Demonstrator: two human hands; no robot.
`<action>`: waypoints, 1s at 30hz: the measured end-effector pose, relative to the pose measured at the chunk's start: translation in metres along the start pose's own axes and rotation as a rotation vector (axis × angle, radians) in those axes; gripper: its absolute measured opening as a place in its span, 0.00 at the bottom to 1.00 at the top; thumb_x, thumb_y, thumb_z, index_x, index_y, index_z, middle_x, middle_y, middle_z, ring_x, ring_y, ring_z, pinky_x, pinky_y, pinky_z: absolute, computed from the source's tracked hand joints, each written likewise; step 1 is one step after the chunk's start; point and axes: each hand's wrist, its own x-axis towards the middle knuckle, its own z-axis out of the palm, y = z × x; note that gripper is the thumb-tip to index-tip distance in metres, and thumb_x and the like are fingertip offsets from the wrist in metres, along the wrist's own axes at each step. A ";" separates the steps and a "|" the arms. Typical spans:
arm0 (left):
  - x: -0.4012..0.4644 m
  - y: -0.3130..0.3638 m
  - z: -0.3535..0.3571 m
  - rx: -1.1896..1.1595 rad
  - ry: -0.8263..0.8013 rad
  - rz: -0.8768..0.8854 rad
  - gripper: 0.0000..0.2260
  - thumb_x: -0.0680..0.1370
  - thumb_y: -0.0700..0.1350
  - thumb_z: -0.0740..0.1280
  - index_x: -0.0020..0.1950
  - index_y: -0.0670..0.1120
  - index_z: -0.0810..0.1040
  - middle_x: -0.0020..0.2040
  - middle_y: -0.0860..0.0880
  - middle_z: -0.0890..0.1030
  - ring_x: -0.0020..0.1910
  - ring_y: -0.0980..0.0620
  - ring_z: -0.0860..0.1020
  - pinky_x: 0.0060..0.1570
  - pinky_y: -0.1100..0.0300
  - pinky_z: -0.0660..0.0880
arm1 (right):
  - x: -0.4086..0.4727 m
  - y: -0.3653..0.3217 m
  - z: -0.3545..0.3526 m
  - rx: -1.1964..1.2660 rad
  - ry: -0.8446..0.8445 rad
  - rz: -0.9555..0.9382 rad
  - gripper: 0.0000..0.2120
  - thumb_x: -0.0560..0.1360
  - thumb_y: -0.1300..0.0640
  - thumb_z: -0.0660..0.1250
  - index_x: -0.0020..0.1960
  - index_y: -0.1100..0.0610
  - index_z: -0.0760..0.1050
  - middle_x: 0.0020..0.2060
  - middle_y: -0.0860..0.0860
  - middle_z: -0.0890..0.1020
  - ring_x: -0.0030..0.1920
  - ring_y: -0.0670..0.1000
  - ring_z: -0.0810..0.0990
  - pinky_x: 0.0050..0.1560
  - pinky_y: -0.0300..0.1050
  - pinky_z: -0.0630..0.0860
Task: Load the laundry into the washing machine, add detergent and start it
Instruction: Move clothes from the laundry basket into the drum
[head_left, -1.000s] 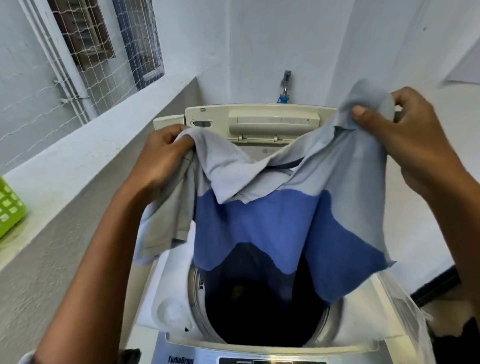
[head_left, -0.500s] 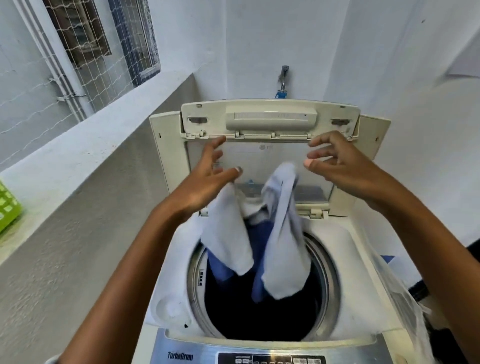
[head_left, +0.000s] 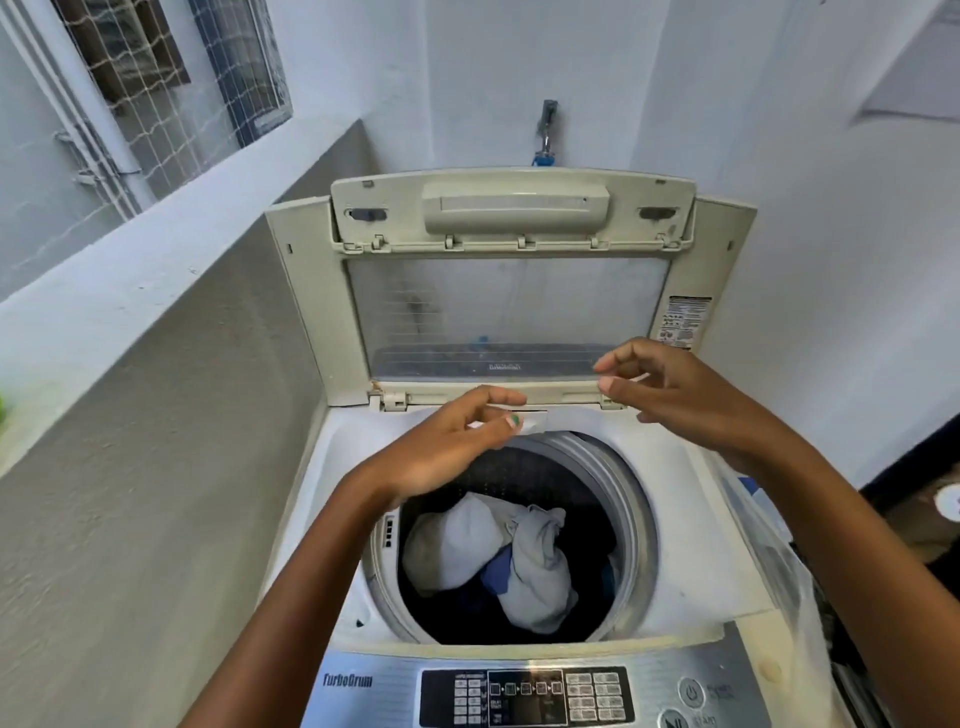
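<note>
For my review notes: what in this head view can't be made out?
- Control panel: button labels too small and blurred; bottom edge cuts it off.
- Drum: its near-left part is hidden by the left hand and forearm; below the shirt it is dark.
- Green thing: cut off by the left edge.

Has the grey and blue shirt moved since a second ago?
Yes. The shirt was held up in front of the raised lid; it now lies crumpled down inside the drum, and both hands have let go.
</note>
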 end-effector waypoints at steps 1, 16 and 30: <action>0.002 -0.004 0.006 -0.012 -0.012 -0.014 0.12 0.81 0.51 0.59 0.64 0.59 0.72 0.62 0.54 0.77 0.58 0.60 0.77 0.51 0.68 0.72 | -0.002 0.004 0.001 0.011 -0.004 0.011 0.06 0.76 0.55 0.65 0.53 0.53 0.76 0.49 0.53 0.79 0.50 0.54 0.79 0.49 0.44 0.74; 0.068 -0.015 0.133 -0.206 -0.030 -0.125 0.12 0.81 0.47 0.62 0.63 0.51 0.75 0.61 0.49 0.79 0.60 0.49 0.77 0.63 0.57 0.73 | -0.002 0.101 -0.060 0.079 -0.149 0.085 0.03 0.76 0.57 0.66 0.49 0.51 0.77 0.46 0.55 0.80 0.45 0.53 0.78 0.44 0.41 0.73; 0.190 0.040 0.347 -0.236 -0.003 -0.239 0.14 0.81 0.47 0.59 0.65 0.49 0.72 0.63 0.51 0.76 0.59 0.54 0.75 0.59 0.60 0.72 | 0.023 0.273 -0.153 0.239 -0.085 0.243 0.07 0.78 0.61 0.62 0.46 0.55 0.78 0.42 0.53 0.84 0.43 0.51 0.82 0.45 0.46 0.77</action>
